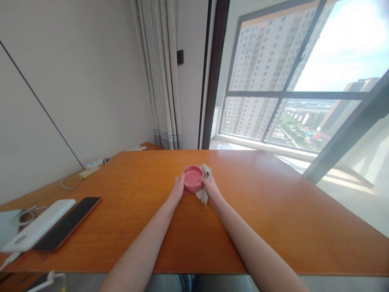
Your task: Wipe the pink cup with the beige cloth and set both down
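Note:
A small pink bowl [193, 187] is between my hands over the middle of the wooden table [133, 227], its opening tilted toward me. My left hand [177, 190] grips the bowl's left side, with the thumb near the rim. On the other side, my right hand [212, 190] is closed on a light grey cloth [201, 196] pressed against the bowl's right wall. The right thumb reaches to the bowl's rim. Part of the cloth sticks up behind that hand and part hangs below it. The fingers under the bowl are hidden.
At the left lie a black phone [68, 223] and a white power bank [39, 225] with a cable. A power strip [95, 164] is on a lower surface beyond the table's left edge. A curtain [162, 81] and a large window [273, 93] stand behind.

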A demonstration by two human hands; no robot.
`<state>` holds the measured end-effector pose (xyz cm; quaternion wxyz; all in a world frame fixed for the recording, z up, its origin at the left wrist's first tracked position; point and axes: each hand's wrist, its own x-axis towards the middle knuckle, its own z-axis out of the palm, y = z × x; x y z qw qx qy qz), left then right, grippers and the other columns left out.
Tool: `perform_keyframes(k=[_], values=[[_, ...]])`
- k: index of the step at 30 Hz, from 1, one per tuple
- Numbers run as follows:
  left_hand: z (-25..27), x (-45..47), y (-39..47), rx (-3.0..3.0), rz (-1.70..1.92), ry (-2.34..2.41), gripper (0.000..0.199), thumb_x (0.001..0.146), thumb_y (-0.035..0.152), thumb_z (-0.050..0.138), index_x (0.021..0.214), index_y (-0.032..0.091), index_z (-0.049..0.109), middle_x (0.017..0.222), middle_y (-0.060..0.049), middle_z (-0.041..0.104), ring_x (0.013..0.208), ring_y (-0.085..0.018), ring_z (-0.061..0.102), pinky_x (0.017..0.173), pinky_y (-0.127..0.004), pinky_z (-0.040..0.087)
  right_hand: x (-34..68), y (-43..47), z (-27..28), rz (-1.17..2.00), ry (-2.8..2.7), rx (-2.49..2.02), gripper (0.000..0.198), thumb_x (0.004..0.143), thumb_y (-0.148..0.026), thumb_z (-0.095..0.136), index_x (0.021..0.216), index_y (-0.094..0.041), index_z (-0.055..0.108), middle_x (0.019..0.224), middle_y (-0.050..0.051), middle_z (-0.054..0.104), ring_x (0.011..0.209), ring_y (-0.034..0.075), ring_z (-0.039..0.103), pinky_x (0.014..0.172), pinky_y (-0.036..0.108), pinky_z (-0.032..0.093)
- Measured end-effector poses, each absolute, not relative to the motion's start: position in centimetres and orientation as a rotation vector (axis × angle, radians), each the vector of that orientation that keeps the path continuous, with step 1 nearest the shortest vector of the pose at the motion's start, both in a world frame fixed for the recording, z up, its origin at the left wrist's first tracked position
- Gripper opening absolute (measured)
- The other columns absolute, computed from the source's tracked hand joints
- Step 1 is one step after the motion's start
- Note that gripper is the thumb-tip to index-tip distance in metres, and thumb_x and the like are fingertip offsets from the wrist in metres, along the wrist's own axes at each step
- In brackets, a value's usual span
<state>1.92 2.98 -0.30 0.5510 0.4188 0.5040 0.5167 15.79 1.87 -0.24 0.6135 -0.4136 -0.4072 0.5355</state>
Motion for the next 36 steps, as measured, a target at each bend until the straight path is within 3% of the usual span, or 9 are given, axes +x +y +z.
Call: perform_keyframes(k=[7, 10, 13, 18, 23, 25, 28, 33, 36], values=[[1.6, 1.5, 1.5, 1.062, 0.909, 1.225, 0.051, 0.075, 0.063, 0.049, 0.107, 0.023, 0.055, 0.092, -0.007, 0.060, 0.069, -0.015, 0.056, 0.051, -0.022, 0.047, 18.8, 2.0, 1.6, 1.463, -1.130, -0.858, 0.038, 0.070, -0.029, 0.062, 0.107, -0.022, 0.060, 0.104, 0.002, 0.067, 0.099, 0.022, 0.061, 0.089, 0.034, 0.048], [1.4, 1.9, 1.3, 1.030, 0.866, 1.175, 0.045, 0.078, 0.056, 0.047, 0.102, 0.019, 0.058, 0.071, -0.004, 0.058, 0.055, -0.012, 0.050, 0.046, -0.020, 0.043, 18.9, 2.0, 1.6, 1.550, -1.091, -0.848, 0.036, 0.072, -0.036, 0.064, 0.104, -0.019, 0.062, 0.099, 0.004, 0.069, 0.094, 0.022, 0.063, 0.085, 0.033, 0.050], [1.2, 2.4, 1.3, 0.934, 0.961, 1.180, 0.039, 0.082, 0.049, 0.044, 0.097, 0.017, 0.060, 0.064, -0.003, 0.056, 0.051, -0.011, 0.048, 0.042, -0.019, 0.039, 17.6, 1.9, 1.2, 1.455, -0.930, -0.845, 0.037, 0.073, -0.044, 0.065, 0.102, -0.020, 0.062, 0.096, 0.004, 0.069, 0.091, 0.020, 0.064, 0.080, 0.029, 0.051], [1.0, 2.4, 1.8, 0.803, 1.110, 1.150, 0.038, 0.084, 0.048, 0.043, 0.098, 0.016, 0.057, 0.069, -0.005, 0.059, 0.055, -0.011, 0.052, 0.045, -0.018, 0.042, 14.7, 1.2, 0.2, 1.413, -0.791, -0.752, 0.044, 0.072, -0.046, 0.067, 0.107, -0.021, 0.058, 0.105, 0.004, 0.067, 0.095, 0.019, 0.063, 0.078, 0.027, 0.052], [0.8, 2.3, 1.8, 0.863, 1.138, 1.187, 0.050, 0.073, 0.047, 0.063, 0.111, 0.021, 0.045, 0.104, -0.010, 0.060, 0.082, -0.018, 0.061, 0.061, -0.028, 0.053, 15.0, 1.5, -0.6, 1.293, -0.844, -0.807, 0.041, 0.068, -0.036, 0.070, 0.104, -0.020, 0.058, 0.097, 0.003, 0.069, 0.088, 0.019, 0.064, 0.074, 0.028, 0.052], [1.0, 2.3, 1.6, 0.900, 1.046, 1.120, 0.054, 0.073, 0.055, 0.059, 0.112, 0.022, 0.045, 0.108, -0.011, 0.059, 0.086, -0.020, 0.062, 0.066, -0.031, 0.054, 16.2, 2.2, -0.6, 1.248, -0.864, -0.825, 0.037, 0.068, -0.031, 0.068, 0.103, -0.020, 0.060, 0.097, 0.003, 0.069, 0.091, 0.019, 0.064, 0.079, 0.028, 0.051], [1.3, 2.3, 1.3, 0.946, 0.900, 1.038, 0.061, 0.076, 0.069, 0.042, 0.115, 0.022, 0.043, 0.093, -0.010, 0.064, 0.072, -0.019, 0.065, 0.065, -0.033, 0.054, 17.8, 3.0, -0.4, 1.342, -0.905, -0.803, 0.035, 0.072, -0.031, 0.063, 0.106, -0.019, 0.060, 0.101, 0.005, 0.069, 0.095, 0.021, 0.063, 0.084, 0.032, 0.050], [0.9, 1.9, 1.7, 1.031, 0.852, 1.225, 0.057, 0.076, 0.062, 0.048, 0.114, 0.021, 0.041, 0.062, 0.000, 0.056, 0.043, -0.012, 0.054, 0.045, -0.024, 0.047, 18.0, 2.6, -0.2, 1.571, -0.933, -0.734, 0.042, 0.077, -0.041, 0.061, 0.110, -0.017, 0.060, 0.104, 0.008, 0.068, 0.103, 0.023, 0.061, 0.088, 0.034, 0.049], [0.5, 1.9, 2.0, 0.936, 0.926, 1.200, 0.050, 0.079, 0.059, 0.045, 0.110, 0.019, 0.044, 0.062, 0.001, 0.054, 0.040, -0.008, 0.048, 0.039, -0.018, 0.041, 16.9, 1.9, -0.2, 1.631, -0.816, -0.713, 0.045, 0.079, -0.050, 0.056, 0.109, -0.017, 0.060, 0.107, 0.010, 0.067, 0.107, 0.024, 0.059, 0.090, 0.034, 0.048]])
